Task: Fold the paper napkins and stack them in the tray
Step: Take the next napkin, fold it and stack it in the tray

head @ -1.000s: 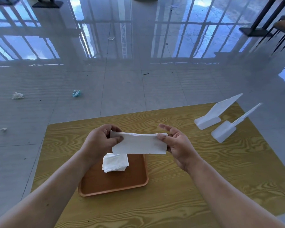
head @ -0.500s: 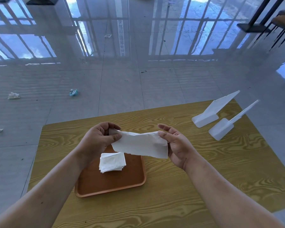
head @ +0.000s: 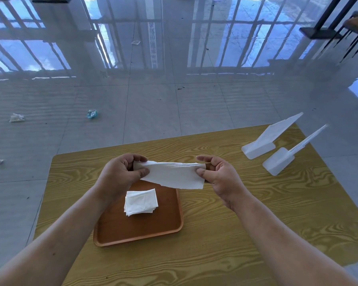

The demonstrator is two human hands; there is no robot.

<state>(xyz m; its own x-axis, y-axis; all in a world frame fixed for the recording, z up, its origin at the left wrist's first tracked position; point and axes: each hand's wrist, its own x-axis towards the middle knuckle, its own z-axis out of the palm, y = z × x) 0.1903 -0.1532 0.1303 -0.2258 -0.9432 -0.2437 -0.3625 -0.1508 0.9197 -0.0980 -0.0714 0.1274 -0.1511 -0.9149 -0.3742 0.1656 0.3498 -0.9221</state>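
Head view: the left hand [head: 120, 174] and right hand [head: 219, 176] each pinch one end of a napkin [head: 174, 176], held taut in the air between both grips and already folded to a long strip. Below and slightly toward the left grip, a stack of folded napkins [head: 141, 202] lies in the tray [head: 170, 230] on the desk [head: 225, 234]. Remaining, by judgement: finish folding this napkin and add it to the stack; no unfolded supply is visible.

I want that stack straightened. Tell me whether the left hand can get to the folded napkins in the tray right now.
Probably not at once: the left hand is pinching the napkin together with the right hand. The folded stack lies uncovered just below it.
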